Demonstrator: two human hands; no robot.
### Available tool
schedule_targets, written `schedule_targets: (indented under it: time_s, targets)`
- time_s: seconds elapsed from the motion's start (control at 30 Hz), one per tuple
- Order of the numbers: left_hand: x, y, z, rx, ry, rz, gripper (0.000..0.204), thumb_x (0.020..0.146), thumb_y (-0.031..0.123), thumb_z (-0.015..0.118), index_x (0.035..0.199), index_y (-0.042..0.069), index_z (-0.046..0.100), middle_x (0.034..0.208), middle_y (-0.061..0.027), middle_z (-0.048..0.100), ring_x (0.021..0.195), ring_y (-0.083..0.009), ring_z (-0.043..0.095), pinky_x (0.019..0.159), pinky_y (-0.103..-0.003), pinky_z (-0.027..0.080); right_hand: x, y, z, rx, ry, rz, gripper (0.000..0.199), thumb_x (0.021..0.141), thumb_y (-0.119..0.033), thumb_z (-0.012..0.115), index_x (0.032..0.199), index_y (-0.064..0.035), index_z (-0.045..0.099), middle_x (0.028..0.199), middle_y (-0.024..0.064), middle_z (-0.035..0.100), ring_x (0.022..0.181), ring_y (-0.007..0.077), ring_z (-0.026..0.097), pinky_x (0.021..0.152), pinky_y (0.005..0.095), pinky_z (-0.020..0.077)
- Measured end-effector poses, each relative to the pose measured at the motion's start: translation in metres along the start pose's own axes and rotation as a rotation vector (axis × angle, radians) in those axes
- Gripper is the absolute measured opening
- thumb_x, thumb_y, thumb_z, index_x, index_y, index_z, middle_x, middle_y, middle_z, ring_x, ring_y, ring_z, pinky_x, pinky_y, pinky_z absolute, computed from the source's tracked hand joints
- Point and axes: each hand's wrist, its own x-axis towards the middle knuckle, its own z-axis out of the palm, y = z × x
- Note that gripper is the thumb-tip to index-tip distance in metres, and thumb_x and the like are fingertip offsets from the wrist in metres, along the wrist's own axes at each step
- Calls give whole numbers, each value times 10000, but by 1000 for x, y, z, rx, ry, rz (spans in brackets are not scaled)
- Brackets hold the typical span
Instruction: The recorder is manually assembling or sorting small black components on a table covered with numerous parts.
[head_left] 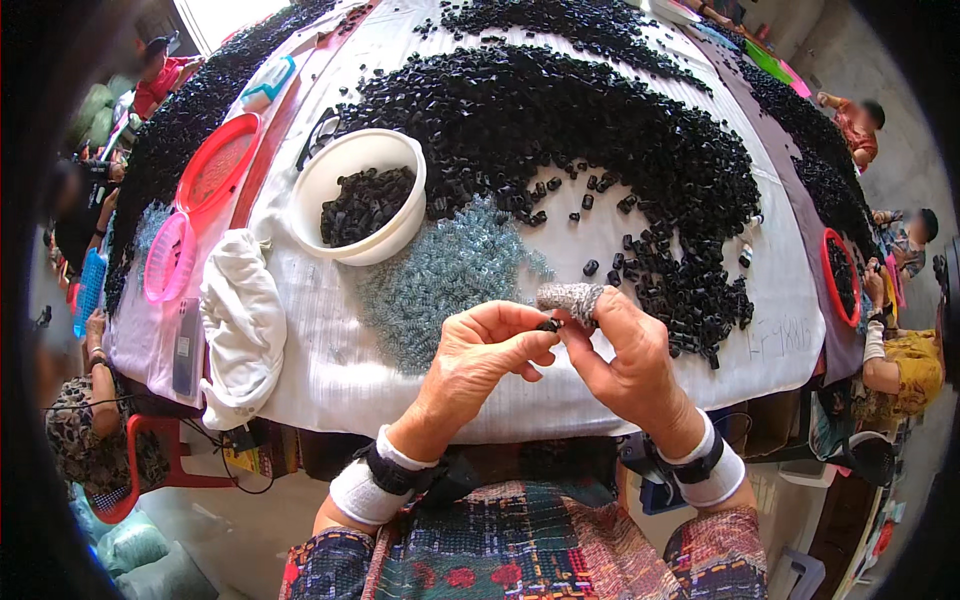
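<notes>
My left hand (478,358) pinches a small black plastic piece (548,325) between thumb and forefinger, above the near part of the white table cover. Close against it is my right hand (628,352), its thumb and forefinger drawn together at the same piece. A grey knitted finger cover (568,298) wraps the right forefinger. Whatever the right fingertips hold is too small to make out. Just beyond my hands lies a heap of small clear bluish springs or coils (440,275). Past it spreads a large pile of black plastic pieces (540,110).
A white bowl (408,225) of black pieces stands left of the clear heap. Beside it are a bunched white cloth (240,330), a phone (186,345), a pink basket (165,285) and a red tray (254,130). Other people sit along both sides.
</notes>
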Motion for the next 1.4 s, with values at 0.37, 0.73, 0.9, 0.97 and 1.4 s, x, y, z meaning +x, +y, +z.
schedule_targets:
  time_s: [0.37, 0.73, 0.9, 0.97, 1.4]
  targets:
    - [-2, 1, 0, 46, -17, 34, 190, 815, 63, 684, 974, -17, 615, 858, -104, 669, 733, -151, 647, 593, -254, 526, -1, -1, 4, -58, 35, -41, 204, 731, 72, 650, 922, 22, 596, 764, 154, 585, 641, 278, 607, 556, 330, 485]
    - [-1, -2, -4, 17, 8, 37, 184, 821, 62, 676, 978, -12, 615, 873, -114, 671, 734, -156, 649, 587, -249, 531, -4, 0, 1, -139, 68, -89, 224, 744, 71, 642, 960, 20, 610, 782, 142, 600, 630, 236, 605, 548, 306, 488]
    - [-2, 1, -7, -4, 27, 34, 176, 830, 49, 659, 992, 1, 607, 899, -136, 671, 735, -167, 653, 588, -254, 535, 5, 4, -3, -94, 132, -35, 241, 760, 103, 602, 987, 23, 618, 801, 134, 614, 644, 181, 603, 551, 270, 484]
    - [-3, 3, -11, -33, 41, 33, 171, 832, 47, 655, 990, 3, 606, 906, -141, 669, 736, -169, 654, 589, -258, 537, 9, 4, -5, -112, 137, 21, 244, 777, 90, 593, 1006, 11, 617, 821, 131, 628, 664, 168, 625, 570, 268, 493]
    - [-6, 7, -30, -143, 89, 16, 142, 835, 25, 629, 974, 18, 597, 891, -150, 661, 713, -160, 653, 584, -270, 545, -2, 51, 14, -296, -147, 224, 179, 748, 34, 561, 925, 16, 544, 811, 166, 571, 772, 342, 574, 661, 400, 465]
